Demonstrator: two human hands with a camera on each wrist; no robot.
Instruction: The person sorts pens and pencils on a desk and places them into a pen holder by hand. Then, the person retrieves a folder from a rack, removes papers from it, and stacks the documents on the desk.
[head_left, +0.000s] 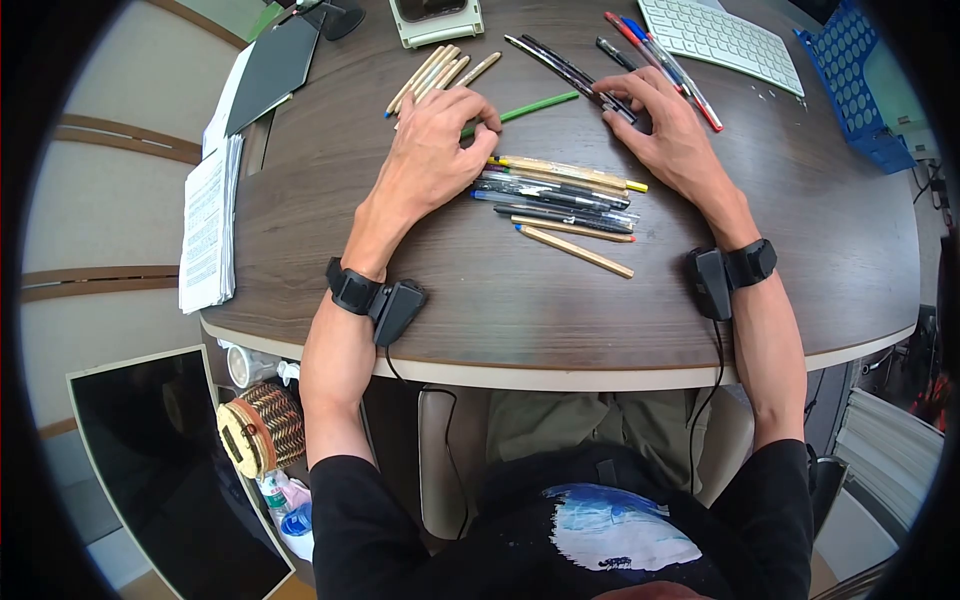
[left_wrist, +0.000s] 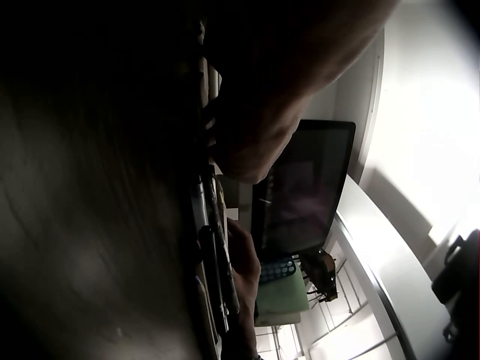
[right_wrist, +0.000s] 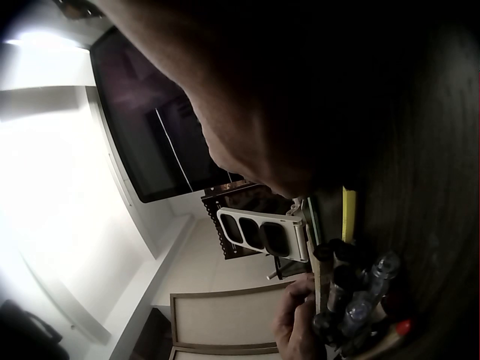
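In the head view my left hand (head_left: 435, 145) curls over the table, thumb and index finger at the near end of a green pencil (head_left: 540, 106). My right hand (head_left: 665, 130) has its thumb and index finger on either side of two long black pens (head_left: 560, 66), whose near ends lie under the hand. Between the hands lies a row of pens (head_left: 555, 192) and wooden pencils, one with a yellow end (head_left: 637, 186). A loose wooden pencil (head_left: 575, 251) is nearest the body. The right wrist view shows the row's ends (right_wrist: 352, 300) close up.
Several wooden pencils (head_left: 425, 78) lie beyond the left hand. Red and blue pens (head_left: 680, 75) lie beyond the right, near a white keyboard (head_left: 725, 40). A blue basket (head_left: 855, 85) stands at right, a paper stack (head_left: 212, 225) at left. A white stand (head_left: 437, 25) is at the back.
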